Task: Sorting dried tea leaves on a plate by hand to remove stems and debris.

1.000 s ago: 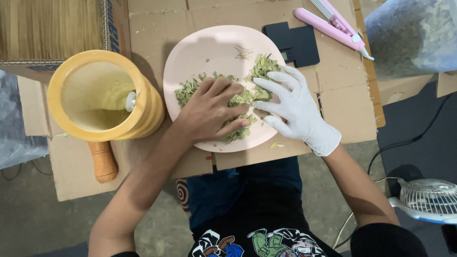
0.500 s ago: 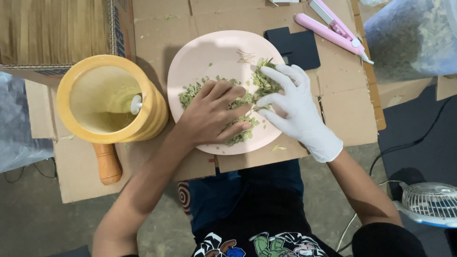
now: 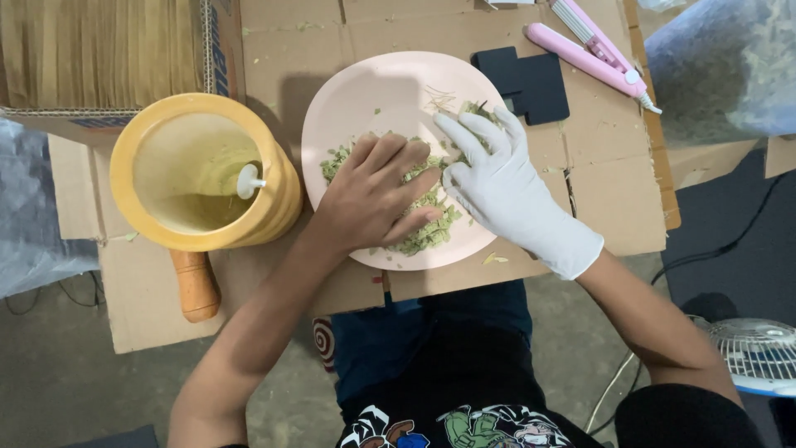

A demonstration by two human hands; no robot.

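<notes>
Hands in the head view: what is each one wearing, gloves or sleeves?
The left hand is bare, and its forearm is uncovered with no sleeve in view. The right hand wears a white disposable glove ending just past the wrist; a dark sleeve shows near the shoulder.

I sit over flat brown cardboard (image 3: 597, 199) spread on a grey floor (image 3: 50, 390). A cardboard box (image 3: 108, 58) full of thin brown sheets is at the top left. A clear plastic bag (image 3: 37, 224) lies beside it. At the bottom right stands a small white fan (image 3: 759, 353), and a thin cable (image 3: 730, 241) runs across the dark mat (image 3: 738, 249) near it.
</notes>
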